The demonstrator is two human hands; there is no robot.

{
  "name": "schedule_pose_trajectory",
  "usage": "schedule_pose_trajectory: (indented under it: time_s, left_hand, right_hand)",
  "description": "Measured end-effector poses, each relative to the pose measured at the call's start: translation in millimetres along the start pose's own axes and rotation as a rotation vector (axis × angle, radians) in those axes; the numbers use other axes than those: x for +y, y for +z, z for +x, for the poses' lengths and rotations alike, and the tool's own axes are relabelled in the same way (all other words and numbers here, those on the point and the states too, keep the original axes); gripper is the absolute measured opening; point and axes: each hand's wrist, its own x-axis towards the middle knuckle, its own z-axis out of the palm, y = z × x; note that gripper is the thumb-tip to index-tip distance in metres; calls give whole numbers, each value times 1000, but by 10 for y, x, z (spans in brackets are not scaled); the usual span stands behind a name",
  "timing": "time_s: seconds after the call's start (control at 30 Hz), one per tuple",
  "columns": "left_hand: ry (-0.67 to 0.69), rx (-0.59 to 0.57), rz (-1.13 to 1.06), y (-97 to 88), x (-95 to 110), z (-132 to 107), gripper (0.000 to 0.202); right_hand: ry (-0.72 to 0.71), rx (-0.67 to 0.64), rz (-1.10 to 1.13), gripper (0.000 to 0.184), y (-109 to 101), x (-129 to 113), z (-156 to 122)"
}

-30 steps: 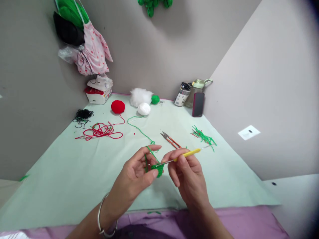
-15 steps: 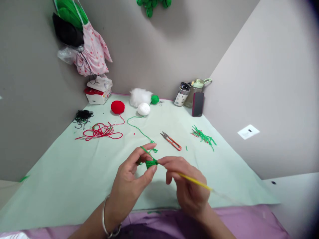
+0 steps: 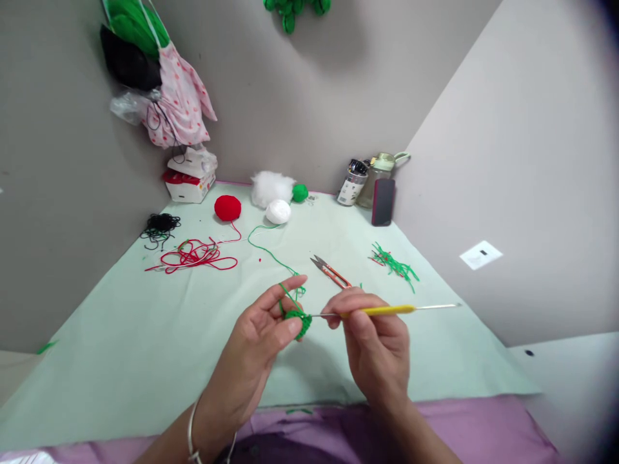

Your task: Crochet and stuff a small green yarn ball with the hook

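Black yarn (image 3: 162, 224): a loose tangle at the far left of the tabletop (image 3: 159, 341), lying as before.
Red strands (image 3: 198, 255): a loose heap to the right of the black yarn, same place as earlier.
Red ball (image 3: 227, 208): behind the red strands, unmoved.
Left hand (image 3: 256, 341): thumb and fingers pinched on the piece, index finger stretched out with green yarn (image 3: 291, 297) over it. It has kept its grip throughout; the wrist sits a little differently from half a second ago.
White ball (image 3: 278, 211): just in front of the stuffing (image 3: 271, 188), both as before.
Piece (image 3: 304, 325): small, green, worked in stitches, held above the tabletop at the left hand's fingertips. It is turned and tilted compared with half a second ago.
Snips (image 3: 329, 269): on the tabletop beyond the hands. The handle end, clear half a second ago, is now partly covered by the right hand.
Right hand (image 3: 377, 345): fingers closed round the hook's yellow grip, turned over since the last frame.
Hook (image 3: 391, 310): now nearly level, its left end at the piece; half a second ago its right end slanted down towards the near edge.
Green scraps (image 3: 394, 265): right side of the tabletop, unchanged.
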Motion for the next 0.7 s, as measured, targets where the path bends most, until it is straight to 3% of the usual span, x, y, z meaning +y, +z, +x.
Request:
schedule_pose_trajectory:
  time_s: [0.1, 0.2, 0.3, 0.37, 0.43, 0.53, 0.7]
  left_hand:
    - [29, -19, 40, 10, -41, -10, 38]
    - [81, 33, 46, 5, -90, -14, 44]
    - [-7, 20, -38, -14, -100, -4, 46]
    - [-101, -6, -106, -36, -81, 13, 42]
    - [-134, -6, -139, -58, -52, 29, 38]
    - [-67, 15, -105, -65, -30, 34, 36]
    - [4, -29, 76, -47, -85, 4, 35]
  right_hand:
    - [-5, -63, -21, 19, 55, -1, 27]
    - [-131, -83, -269, 28, 63, -2, -30]
    - [-302, -128, -508, 44, 24, 6, -97]
    - [-339, -103, -483, 43, -7, 13, -103]
    - [-219, -45, -337, 35, -27, 16, -75]
    - [-11, 30, -66, 23, -19, 16, -11]
    - [85, -52, 26, 15, 47, 35, 35]
